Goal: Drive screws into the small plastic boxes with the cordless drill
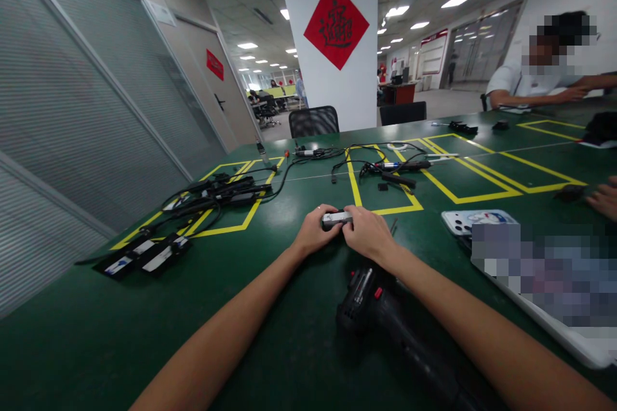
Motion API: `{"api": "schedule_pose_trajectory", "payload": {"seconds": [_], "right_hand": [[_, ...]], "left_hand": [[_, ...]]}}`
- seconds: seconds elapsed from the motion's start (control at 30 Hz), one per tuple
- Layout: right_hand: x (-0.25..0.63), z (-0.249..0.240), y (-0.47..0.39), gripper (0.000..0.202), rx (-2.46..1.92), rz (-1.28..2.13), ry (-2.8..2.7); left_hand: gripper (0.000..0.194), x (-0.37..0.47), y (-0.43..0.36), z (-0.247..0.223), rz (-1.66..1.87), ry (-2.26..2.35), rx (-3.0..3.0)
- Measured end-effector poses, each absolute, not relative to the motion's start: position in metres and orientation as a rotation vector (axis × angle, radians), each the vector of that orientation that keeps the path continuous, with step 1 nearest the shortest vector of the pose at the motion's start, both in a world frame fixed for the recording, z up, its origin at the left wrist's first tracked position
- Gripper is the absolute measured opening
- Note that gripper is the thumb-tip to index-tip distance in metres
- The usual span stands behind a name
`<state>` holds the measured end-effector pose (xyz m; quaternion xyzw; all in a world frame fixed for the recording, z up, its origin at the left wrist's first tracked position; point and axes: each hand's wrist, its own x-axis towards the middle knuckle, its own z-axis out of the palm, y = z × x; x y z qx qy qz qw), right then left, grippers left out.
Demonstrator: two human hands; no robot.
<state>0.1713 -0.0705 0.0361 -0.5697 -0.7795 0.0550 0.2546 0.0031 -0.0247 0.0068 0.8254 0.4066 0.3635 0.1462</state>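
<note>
A small grey-white block with dark edges [337, 219] is held between both hands over the green table [289, 321]. My left hand [315, 230] has its fingers closed on the block's left end. My right hand [367, 231] grips the right end, its fingers covering that part. Just below my right hand lies a black power tool [359, 302] with red buttons, partly hidden under my right forearm. A thin rod [394, 226] shows beside my right hand.
Black cables and devices [231, 192] lie at the left, more tools and cables [398, 167] beyond my hands. A white phone-like object [453, 221] and a blurred device are at the right. A person [544, 87] sits back right; another hand [605, 199] is at the right edge.
</note>
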Motion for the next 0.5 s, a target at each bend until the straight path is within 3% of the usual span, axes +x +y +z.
{"api": "schedule_pose_trajectory", "payload": {"seconds": [0.33,0.5], "right_hand": [[0.178,0.025,-0.062,0.028,-1.652,0.203,-2.097],[0.178,0.030,-0.064,0.027,-1.634,0.177,-1.995]], "left_hand": [[0.055,0.001,-0.019,0.005,0.929,1.179,2.084],[0.055,0.000,-0.014,0.000,0.875,1.149,2.008]]}}
